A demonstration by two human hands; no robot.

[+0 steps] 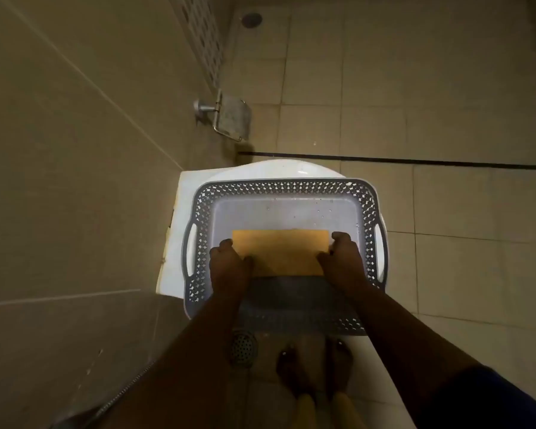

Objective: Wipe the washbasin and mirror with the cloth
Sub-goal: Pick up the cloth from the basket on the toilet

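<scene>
Orange-yellow cloth [280, 250], folded into a flat rectangle, lying inside a grey perforated basket [365, 212] toward its 6 o'clock side, long edges running 9 to 3 o'clock, both short ends being gripped by hands

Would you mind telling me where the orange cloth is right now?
In the head view, the orange cloth is low in the centre, inside the grey basket, held between the left hand and right hand.

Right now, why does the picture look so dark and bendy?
Head view: the room is dimly lit, so both hands, left and right, look shadowy; the orange cloth stands out; a bright patch glints on the white fixture; the wide lens curves the wall lines.
</scene>
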